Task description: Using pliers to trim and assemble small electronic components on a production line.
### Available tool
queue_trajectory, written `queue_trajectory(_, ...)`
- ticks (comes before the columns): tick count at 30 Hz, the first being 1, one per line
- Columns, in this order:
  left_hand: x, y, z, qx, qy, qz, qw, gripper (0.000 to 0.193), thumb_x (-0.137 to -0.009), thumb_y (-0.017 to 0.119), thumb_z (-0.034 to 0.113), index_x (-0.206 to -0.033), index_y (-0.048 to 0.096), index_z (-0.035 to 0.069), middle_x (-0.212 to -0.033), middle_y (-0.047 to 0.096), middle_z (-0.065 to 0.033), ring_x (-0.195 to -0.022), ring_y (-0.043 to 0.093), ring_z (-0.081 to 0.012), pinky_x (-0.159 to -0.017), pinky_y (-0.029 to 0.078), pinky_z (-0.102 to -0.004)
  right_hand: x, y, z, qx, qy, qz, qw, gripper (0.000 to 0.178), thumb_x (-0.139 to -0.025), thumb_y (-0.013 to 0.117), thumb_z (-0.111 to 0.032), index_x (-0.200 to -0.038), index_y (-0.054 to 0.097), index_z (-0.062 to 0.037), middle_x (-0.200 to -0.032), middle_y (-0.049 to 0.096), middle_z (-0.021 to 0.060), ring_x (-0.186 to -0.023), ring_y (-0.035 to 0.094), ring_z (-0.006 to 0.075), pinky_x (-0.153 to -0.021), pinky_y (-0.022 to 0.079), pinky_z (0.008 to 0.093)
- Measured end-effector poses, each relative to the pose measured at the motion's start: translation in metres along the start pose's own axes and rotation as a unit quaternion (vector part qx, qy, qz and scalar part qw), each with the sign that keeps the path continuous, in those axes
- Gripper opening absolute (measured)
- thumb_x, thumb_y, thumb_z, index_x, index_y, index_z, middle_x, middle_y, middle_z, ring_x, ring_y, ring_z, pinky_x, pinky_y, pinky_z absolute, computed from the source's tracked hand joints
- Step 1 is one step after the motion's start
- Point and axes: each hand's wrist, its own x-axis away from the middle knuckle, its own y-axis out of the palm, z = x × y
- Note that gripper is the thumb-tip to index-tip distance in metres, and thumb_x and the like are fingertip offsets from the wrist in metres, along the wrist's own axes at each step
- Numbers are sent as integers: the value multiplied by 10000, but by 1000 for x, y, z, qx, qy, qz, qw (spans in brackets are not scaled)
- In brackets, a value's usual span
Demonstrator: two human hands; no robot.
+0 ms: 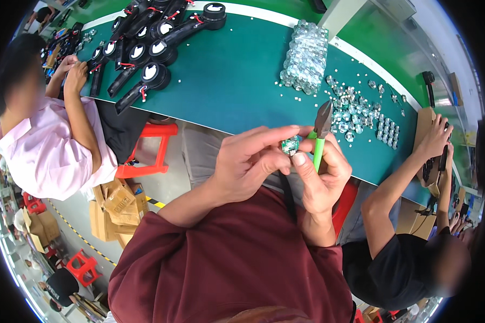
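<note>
Just in front of the table's near edge, my left hand [248, 161] pinches a small clear piece with a green circuit board [290, 144] between thumb and fingers. My right hand [323, 183] is closed round green-handled pliers [318, 153], their dark jaws pointing up and away from me. The right thumb tip reaches the lower side of the small piece. Beyond the pliers, several similar clear-and-green pieces [355, 110] lie loose on the green table [226, 81]. Others stand in neat rows [388, 132] to their right.
A stacked block of clear pieces [305, 56] stands at the back. Black long-handled devices with round heads [155, 75] are piled far left. One person in a pink shirt [54, 145] works at left, another in black [399, 264] at right. White bits dot the table.
</note>
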Motion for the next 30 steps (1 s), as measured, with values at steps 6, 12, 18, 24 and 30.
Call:
queue_trajectory(6,1,2,-9,291,-87,-15,953,304,-1016,622,107,-1278,618,-46,-1033,674,-130,-881,703,-190,-753,606,-309,1,-3,1,-25,5,9,1000,138,-860,765,-19,-960,723,66,-1067,690,191,-908,693,203,-732,542,283)
queue_trajectory(12,1,2,-10,325,-118,-33,938,423,-979,673,81,-1364,539,-31,-1148,641,-146,-918,699,-191,-823,586,-315,1,-6,-4,-15,35,25,999,132,-858,755,-9,-969,734,60,-1063,695,180,-878,691,198,-733,540,290)
queue_trajectory(18,-3,-6,-14,373,-65,6,926,321,-961,688,73,-1252,577,-8,-1196,646,-181,-1018,679,-224,-859,595,-359,1,-19,-12,173,-72,-31,982,183,-765,718,43,-946,736,39,-1077,688,168,-827,697,245,-733,537,313)
queue_trajectory(24,-5,-17,-17,324,-26,29,945,348,-928,721,43,-1248,594,-7,-1233,648,-191,-1026,673,-213,-880,587,-351,11,-22,-18,287,-75,-88,951,321,-639,692,71,-954,730,23,-1128,685,170,-913,689,321,-797,556,382)
queue_trajectory(30,-4,-20,-17,277,-4,36,960,318,-917,726,19,-1217,627,-12,-1240,651,-179,-1042,670,-206,-874,590,-344,7,-22,-21,328,-107,-117,931,393,-592,704,26,-983,734,7,-1167,667,173,-943,673,355,-850,539,433)
